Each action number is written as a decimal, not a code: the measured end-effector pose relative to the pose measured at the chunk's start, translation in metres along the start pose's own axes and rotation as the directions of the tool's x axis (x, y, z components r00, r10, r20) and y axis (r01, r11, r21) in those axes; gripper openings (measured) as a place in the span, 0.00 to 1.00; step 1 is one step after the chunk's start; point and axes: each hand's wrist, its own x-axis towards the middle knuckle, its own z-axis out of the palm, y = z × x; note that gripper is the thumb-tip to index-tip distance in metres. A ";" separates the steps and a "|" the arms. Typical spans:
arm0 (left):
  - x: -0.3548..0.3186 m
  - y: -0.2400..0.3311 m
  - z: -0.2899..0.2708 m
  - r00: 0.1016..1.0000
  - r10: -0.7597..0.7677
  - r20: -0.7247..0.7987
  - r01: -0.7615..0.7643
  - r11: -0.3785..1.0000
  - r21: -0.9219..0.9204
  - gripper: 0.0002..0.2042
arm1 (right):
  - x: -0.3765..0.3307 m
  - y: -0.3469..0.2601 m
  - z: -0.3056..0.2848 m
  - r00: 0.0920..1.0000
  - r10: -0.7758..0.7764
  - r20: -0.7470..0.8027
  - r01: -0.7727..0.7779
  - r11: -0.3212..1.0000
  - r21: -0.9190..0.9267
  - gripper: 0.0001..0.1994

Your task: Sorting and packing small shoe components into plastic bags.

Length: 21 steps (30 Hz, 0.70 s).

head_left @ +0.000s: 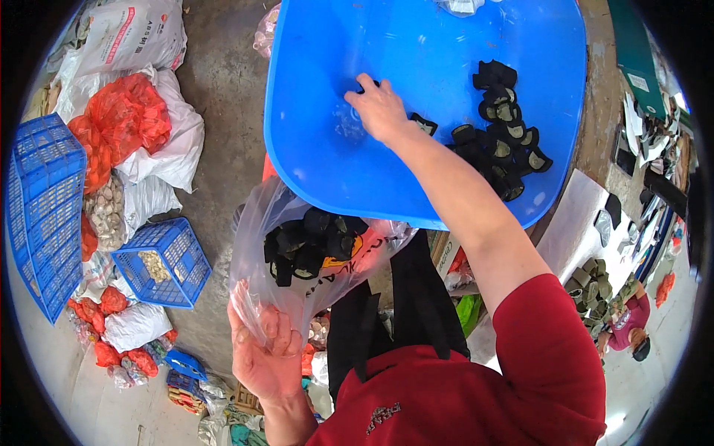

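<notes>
My left hand (266, 346) is closed on the gathered edge of a clear plastic bag (256, 245). Inside the bag lie several small black cup-shaped pieces (303, 241), some with pale insides. Over a big blue tub (320, 149), my right arm stretches forward. The fingers of my right hand (378, 110) are bent down around a small black piece (368, 86), mostly hidden by them. Close to that wrist lies another black piece (424, 124). A loose heap of the same pieces (506, 137) covers the right part of the tub floor.
Blue plastic crates (167, 260) stand on the floor at left, near red plastic bags (126, 119) and white sacks (137, 33). The tub's near rim passes under my right arm. At far right a co-worker (632, 323) is near a pile of olive-coloured pieces (591, 286).
</notes>
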 end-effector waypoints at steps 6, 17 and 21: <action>0.001 0.000 -0.004 1.000 -0.012 -0.002 0.012 1.000 0.001 0.29 | -0.037 0.017 -0.021 0.977 0.201 -0.077 -0.124 0.817 0.563 0.19; 0.000 0.004 -0.006 0.999 0.033 0.023 -0.034 0.998 0.055 0.29 | -0.140 -0.086 -0.084 0.959 -0.218 -0.179 0.275 0.577 0.769 0.26; 0.000 0.003 -0.005 0.999 0.028 0.018 -0.029 0.999 0.034 0.28 | -0.127 0.043 -0.070 0.991 0.119 0.058 -0.109 0.984 -0.143 0.31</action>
